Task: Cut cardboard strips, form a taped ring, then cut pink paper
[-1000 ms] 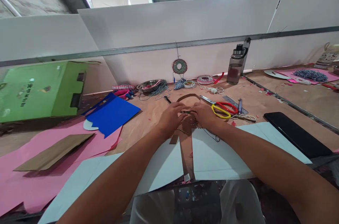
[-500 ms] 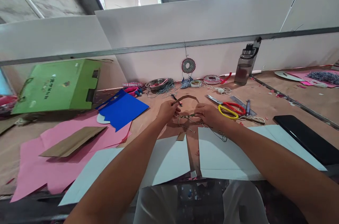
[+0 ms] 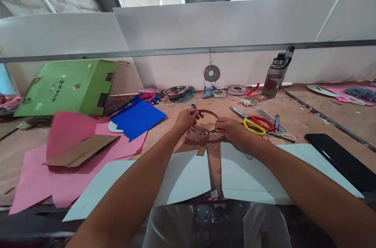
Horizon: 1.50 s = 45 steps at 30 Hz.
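Observation:
My left hand point(image 3: 185, 119) pinches the left side of a thin brown cardboard ring point(image 3: 209, 112) that lies on the brown tabletop. My right hand point(image 3: 231, 128) grips the ring's right side together with a twisted black-and-white cord point(image 3: 207, 137), which loops under both hands. A short brown cardboard strip point(image 3: 201, 150) lies just below the ring. Two white sheets point(image 3: 182, 177) flank it in front of me.
Red-and-yellow scissors point(image 3: 255, 123) lie right of my right hand, a black phone point(image 3: 340, 160) further right. A blue sheet point(image 3: 138, 117), pink paper point(image 3: 58, 169) and a green box point(image 3: 63, 87) sit left. A steel bowl point(image 3: 175, 92), cord spools, a wrapped ring point(image 3: 212, 72) and a bottle point(image 3: 274, 76) line the back wall.
My hands have drawn apart, the left one moving up and left along the ring. The cord now shows between them. The view has shifted right, and a pink sheet at the left has lifted.

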Available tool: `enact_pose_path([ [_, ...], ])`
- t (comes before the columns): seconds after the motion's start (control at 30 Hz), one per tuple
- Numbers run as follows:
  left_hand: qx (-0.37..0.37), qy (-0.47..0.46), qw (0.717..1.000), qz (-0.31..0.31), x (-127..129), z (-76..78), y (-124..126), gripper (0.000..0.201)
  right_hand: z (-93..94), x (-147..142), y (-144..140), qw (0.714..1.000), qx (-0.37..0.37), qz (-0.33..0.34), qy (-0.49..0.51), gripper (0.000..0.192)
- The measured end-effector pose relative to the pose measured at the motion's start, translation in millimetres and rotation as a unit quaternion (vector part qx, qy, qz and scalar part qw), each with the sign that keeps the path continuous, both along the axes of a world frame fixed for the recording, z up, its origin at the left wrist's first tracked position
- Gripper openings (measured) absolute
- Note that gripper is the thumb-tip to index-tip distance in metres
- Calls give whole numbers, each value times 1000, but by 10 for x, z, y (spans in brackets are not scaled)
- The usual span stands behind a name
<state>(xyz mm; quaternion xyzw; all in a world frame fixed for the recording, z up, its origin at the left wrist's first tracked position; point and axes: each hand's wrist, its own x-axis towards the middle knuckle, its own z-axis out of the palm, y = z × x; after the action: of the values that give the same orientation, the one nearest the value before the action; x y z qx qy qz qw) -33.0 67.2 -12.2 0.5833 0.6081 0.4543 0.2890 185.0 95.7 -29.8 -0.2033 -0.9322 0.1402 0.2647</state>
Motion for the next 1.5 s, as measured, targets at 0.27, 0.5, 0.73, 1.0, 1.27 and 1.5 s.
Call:
enact_pose_path([
  [0.27, -34, -91, 994, -49, -34, -19, 0, 36, 61, 22, -22, 1000, 5, 16, -26, 18],
  [0.5, -58, -105, 992, -36, -85, -32, 13, 40, 32, 35, 8, 999, 15, 24, -30, 17],
  [0.73, -73, -155, 984, -38, -88, -96, 33, 48, 64, 41, -40, 1000, -11, -22, -5, 18],
  [1.0, -51, -190, 980, -33, -120, -145, 148, 44, 21, 81, 67, 995, -7, -84, 47, 17],
  [1.27, -88, -270, 958, 28, -46, -205, 204, 24, 38, 132, 66, 994, 5, -102, 46, 16],
  [1.5, -95, -264, 960, 23, -82, -89, 320, 17, 100, 139, 48, 992, 3, -118, 50, 20],
])
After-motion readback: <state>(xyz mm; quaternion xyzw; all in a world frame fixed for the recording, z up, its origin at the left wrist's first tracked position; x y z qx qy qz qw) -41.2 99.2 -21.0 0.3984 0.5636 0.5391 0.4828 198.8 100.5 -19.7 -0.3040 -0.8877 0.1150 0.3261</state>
